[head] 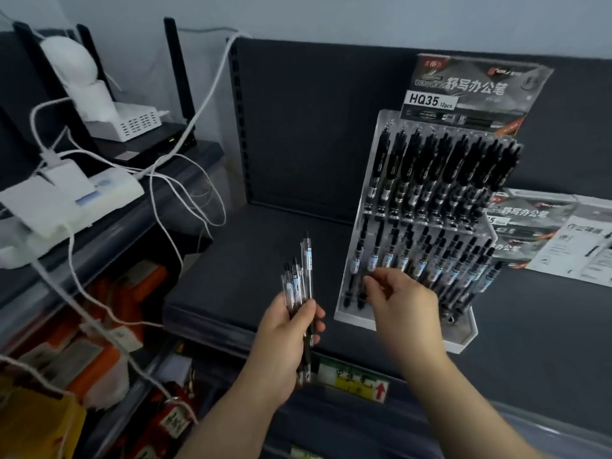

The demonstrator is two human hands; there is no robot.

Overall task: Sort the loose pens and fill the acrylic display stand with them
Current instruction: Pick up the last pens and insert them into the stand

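Note:
A clear acrylic display stand [460, 336] sits on the dark shelf, right of centre. Its top tier is packed with black pens [440, 167], and more pens fill the middle tier [427, 256]. My left hand [284, 339] grips a bundle of several clear-barrelled pens [299, 279], tips pointing up, left of the stand. My right hand [400, 303] is at the stand's lower-left tier, fingers curled and pinching the top of a pen [362, 294] that stands in a slot there.
An HQ35 header card [463, 91] tops the stand. Flattened pen boxes and a printed sheet [563, 240] lie to its right. White cables [172, 200], chargers and a router sit at left. Orange packages [99, 342] fill the lower shelf. A green label [351, 379] marks the shelf edge.

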